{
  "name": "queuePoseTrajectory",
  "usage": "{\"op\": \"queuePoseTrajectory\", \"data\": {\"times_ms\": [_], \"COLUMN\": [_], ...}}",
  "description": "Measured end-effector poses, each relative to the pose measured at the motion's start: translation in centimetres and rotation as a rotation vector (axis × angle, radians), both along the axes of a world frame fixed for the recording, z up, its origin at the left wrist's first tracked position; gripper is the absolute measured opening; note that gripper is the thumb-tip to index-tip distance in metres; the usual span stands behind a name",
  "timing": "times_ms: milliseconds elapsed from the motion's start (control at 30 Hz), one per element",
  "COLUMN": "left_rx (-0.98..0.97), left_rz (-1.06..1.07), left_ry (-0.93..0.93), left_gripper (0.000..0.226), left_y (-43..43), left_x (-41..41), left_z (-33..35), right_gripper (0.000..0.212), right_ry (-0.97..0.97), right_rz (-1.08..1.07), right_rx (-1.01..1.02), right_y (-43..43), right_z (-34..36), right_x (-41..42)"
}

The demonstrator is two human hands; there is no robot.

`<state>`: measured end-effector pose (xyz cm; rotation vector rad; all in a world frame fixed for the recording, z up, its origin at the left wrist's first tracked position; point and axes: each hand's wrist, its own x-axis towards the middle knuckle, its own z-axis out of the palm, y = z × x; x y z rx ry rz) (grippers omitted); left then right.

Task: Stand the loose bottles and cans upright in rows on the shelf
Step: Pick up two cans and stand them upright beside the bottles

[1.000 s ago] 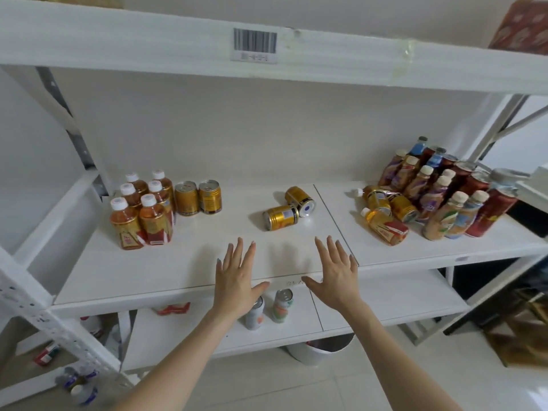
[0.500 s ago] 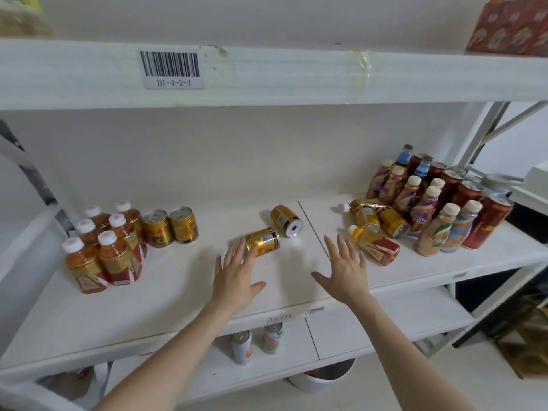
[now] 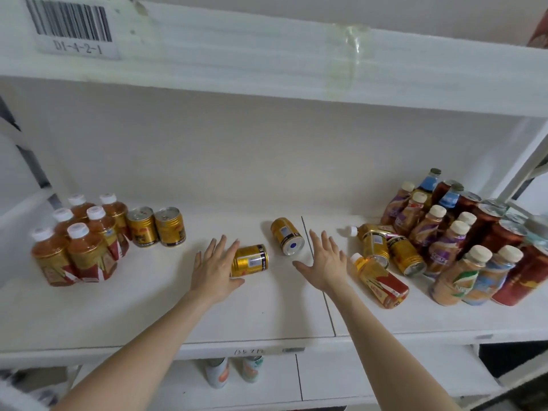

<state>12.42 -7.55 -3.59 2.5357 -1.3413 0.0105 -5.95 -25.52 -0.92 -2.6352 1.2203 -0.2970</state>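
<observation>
- Plainly, the nearest gold can (image 3: 250,260) lay on its side at the middle of the shelf (image 3: 148,310), its long axis running left to right and its left end at the left hand (image 3: 215,269).
- That hand was released, fingers straight. The right hand (image 3: 324,262), likewise released and spread, hovered just right of a second fallen can (image 3: 287,236).
- Lying down: four cans and two bottles.
- Upright at the left: six tea bottles (image 3: 80,241) and two standing cans (image 3: 157,226).
</observation>
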Motion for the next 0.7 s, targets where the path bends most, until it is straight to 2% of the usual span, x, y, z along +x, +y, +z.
{"op": "queuePoseTrajectory", "data": {"times_ms": [200, 533, 700], "left_rx": [0.044, -0.143, -0.291], "left_rz": [0.082, 0.037, 0.024], "left_ry": [0.045, 0.073, 0.274], "left_gripper": [0.093, 0.075, 0.074], "left_y": [-1.5, -2.2, -1.8], "left_x": [1.5, 2.6, 2.2], "left_z": [-2.3, -3.2, -2.7], "right_gripper": [0.084, 0.064, 0.066], "right_ry": [-0.081, -0.26, -0.241], "right_rz": [0.039, 0.023, 0.017], "right_rx": [0.086, 0.202, 0.201], "right_y": [-2.9, -3.7, -3.8], "right_z": [-1.4, -3.8, -3.5], "right_x": [4.4, 8.3, 8.2]}}
